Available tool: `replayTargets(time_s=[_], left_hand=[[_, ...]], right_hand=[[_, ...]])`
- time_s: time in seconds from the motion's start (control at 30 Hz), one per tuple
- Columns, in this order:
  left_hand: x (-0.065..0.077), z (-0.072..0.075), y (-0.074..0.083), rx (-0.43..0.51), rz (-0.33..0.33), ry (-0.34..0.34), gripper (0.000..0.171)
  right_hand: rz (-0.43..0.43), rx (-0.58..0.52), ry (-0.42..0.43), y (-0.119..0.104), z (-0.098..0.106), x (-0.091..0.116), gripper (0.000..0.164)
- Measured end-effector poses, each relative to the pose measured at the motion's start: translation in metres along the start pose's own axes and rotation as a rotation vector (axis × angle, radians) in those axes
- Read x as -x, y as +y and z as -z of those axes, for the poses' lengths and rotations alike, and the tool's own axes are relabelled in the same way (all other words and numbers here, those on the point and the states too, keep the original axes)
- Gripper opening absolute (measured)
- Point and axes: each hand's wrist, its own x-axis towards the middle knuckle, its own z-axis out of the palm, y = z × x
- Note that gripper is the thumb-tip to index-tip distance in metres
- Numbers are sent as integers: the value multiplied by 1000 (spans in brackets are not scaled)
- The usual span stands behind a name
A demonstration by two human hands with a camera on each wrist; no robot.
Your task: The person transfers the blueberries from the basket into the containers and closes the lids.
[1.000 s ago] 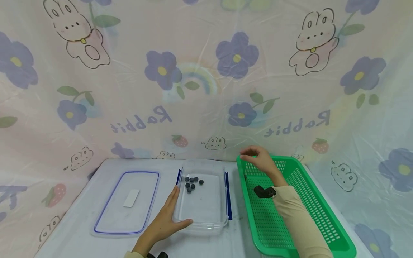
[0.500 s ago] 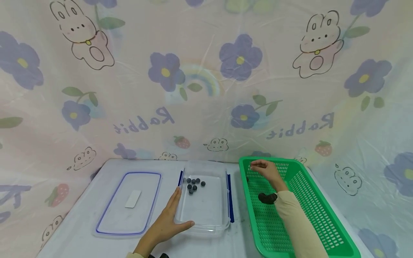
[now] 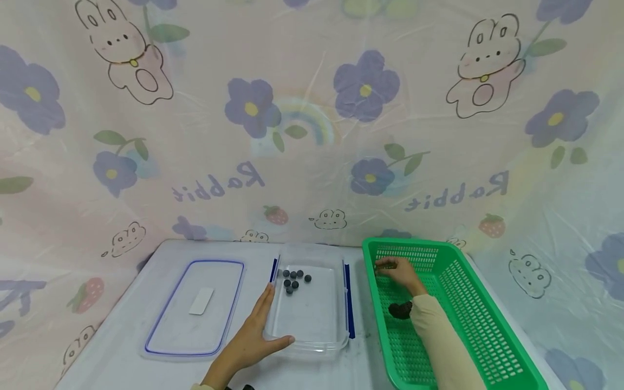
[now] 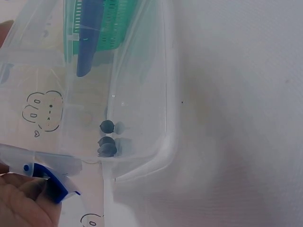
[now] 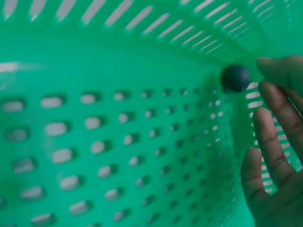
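Note:
A clear plastic food box with blue side latches stands mid-table, several dark blueberries in its far left part. My left hand rests at the box's near left corner, fingers straight along the side and thumb spread by the front rim. Its fingers touch a blue latch in the left wrist view. My right hand reaches inside the green basket, near its far left wall. A blueberry lies in the basket's corner there, just beyond my slightly bent, spread fingers, with a small gap between.
A clear lid with a blue seal lies flat to the left of the box, with a white rectangle in its middle. Behind the white table hangs a printed curtain. The basket's raised walls surround my right hand.
My right hand has lowered from above the basket's far left rim down into it, toward the blueberry in the corner. My left hand stays at the box.

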Motion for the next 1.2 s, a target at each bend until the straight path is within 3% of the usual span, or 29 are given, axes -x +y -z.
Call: replayTargets(time_s=[0.43, 0.97, 1.2], left_hand=[[0, 0, 0, -7, -15, 2, 111], [1, 0, 2, -21, -6, -1, 112], [0, -1, 0, -24, -16, 10, 111]], right_hand=[[-8, 29, -29, 4, -7, 7, 23], [33, 107, 11, 9, -11, 8, 15], [3, 74, 12, 10, -8, 7, 16]])
